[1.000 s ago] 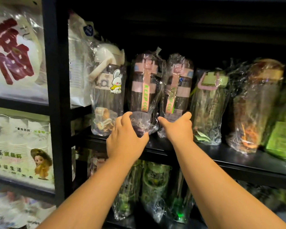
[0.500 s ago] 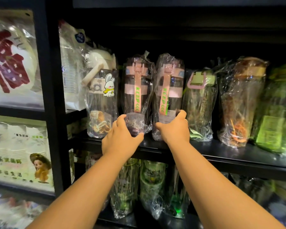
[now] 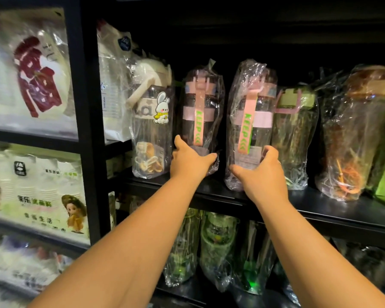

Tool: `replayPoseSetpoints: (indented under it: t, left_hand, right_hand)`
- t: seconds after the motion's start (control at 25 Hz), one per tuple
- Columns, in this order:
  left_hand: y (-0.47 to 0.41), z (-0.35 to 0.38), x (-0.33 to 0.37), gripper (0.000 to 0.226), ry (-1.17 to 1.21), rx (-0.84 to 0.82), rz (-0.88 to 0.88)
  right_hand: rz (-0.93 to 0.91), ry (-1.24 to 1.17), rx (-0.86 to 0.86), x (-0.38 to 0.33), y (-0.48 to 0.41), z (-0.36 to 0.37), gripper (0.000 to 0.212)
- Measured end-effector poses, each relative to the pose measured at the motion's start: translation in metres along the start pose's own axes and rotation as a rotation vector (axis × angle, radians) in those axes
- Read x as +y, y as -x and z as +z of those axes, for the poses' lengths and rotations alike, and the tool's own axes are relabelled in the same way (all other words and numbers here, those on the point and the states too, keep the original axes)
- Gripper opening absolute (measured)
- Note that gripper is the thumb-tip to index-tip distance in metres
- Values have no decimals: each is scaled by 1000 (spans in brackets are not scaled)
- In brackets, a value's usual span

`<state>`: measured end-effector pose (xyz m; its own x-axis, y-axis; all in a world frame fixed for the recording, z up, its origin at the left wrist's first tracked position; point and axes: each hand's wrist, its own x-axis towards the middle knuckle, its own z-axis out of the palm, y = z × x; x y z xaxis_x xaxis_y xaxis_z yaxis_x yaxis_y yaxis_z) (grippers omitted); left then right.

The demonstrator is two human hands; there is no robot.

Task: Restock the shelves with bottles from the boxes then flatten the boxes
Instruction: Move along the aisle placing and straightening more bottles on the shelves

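Far left: bagged packs of paper cups (image 3: 31,85) are stacked in the neighbouring bay, split off by a black upright (image 3: 85,107). On the dark shelf (image 3: 320,203), a cream-lid bottle (image 3: 152,121) with a rabbit sticker is stood first in the row. Next, a pink-strap bottle (image 3: 200,112) in clear wrap is gripped at its base by the left hand (image 3: 189,162), fingers on the left side, thumb on the right. A second pink-strap bottle (image 3: 251,121) is held low by the right hand (image 3: 260,174), thumb left, fingers curled round the right side. It is set nearer the shelf's front edge; whether its base is seated cannot be told. A green-lid bottle (image 3: 293,134) and a brown-lid bottle (image 3: 351,134) follow to the right. Wrapped green bottles (image 3: 218,245) are stored on the level below.
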<state>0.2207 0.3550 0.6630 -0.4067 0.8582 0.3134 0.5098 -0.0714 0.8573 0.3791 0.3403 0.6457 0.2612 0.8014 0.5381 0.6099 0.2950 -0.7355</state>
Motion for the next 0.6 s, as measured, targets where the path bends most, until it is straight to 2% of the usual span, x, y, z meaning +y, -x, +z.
replayPoseSetpoints:
  t: [0.12, 0.24, 0.6]
  left_hand:
    - [-7, 5, -1, 115, -51, 1, -18]
    - [-8, 6, -1, 104, -107, 7, -9]
    - [21, -23, -15, 95, -183, 14, 161]
  right_hand:
    - [-9, 6, 7, 1, -1, 2, 89]
    - [-16, 12, 9, 1, -1, 2, 88]
    - [-23, 33, -19, -2, 1, 0, 92]
